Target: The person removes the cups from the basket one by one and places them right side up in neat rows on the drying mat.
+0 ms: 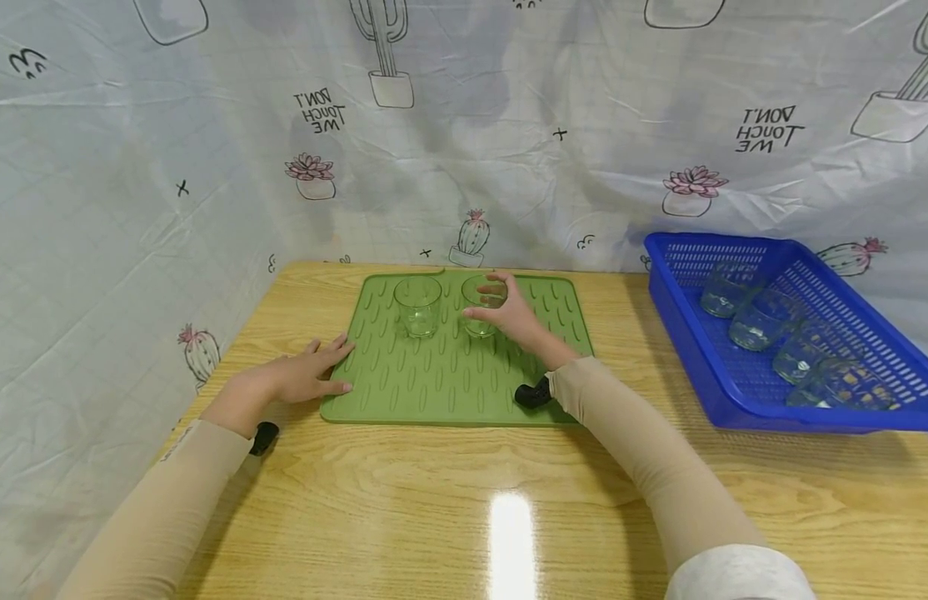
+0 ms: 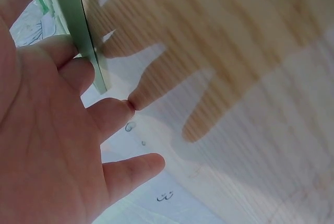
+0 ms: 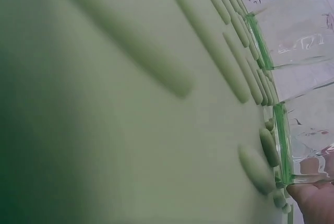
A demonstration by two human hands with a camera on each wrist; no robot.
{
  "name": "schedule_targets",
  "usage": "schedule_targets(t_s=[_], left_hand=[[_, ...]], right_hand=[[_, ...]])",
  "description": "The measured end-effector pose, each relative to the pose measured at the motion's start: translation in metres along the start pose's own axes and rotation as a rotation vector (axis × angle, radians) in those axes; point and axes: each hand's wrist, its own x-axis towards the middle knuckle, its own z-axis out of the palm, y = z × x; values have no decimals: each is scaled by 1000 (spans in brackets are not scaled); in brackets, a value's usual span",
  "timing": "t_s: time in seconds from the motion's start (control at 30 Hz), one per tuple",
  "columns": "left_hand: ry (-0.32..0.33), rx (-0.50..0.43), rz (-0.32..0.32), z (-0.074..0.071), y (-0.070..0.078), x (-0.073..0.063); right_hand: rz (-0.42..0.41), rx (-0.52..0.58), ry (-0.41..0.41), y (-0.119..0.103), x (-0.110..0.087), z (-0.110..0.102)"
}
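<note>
A green ridged mat (image 1: 419, 392) lies on the wooden table. Two clear glasses stand upright near its back edge: a left glass (image 1: 419, 310) and, beside it with a gap, a right glass (image 1: 473, 321). My right hand (image 1: 515, 315) holds the right glass from its right side, thumb in front and fingers curled behind. In the right wrist view a fingertip meets this glass (image 3: 310, 140) near its base, and the other glass (image 3: 292, 33) stands beyond. At the mat's left edge rests my left hand (image 1: 302, 375), fingers spread, its fingertips on the mat's border (image 2: 78, 23).
On the right of the table sits a blue slotted basket (image 1: 685, 333) with several clear glasses (image 1: 760, 321) in a row inside. A white printed cloth (image 1: 554, 192) hangs behind the table and along its left side.
</note>
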Motion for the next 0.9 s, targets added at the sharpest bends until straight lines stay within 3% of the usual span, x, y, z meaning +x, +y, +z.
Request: schedule_targets(t_s=[0.33, 0.9], left_hand=[[4, 3, 3, 1, 0, -1], [2, -2, 1, 0, 3, -2]], right_hand=[[6, -37, 8, -1, 0, 4], [88, -107, 118, -8, -1, 15]])
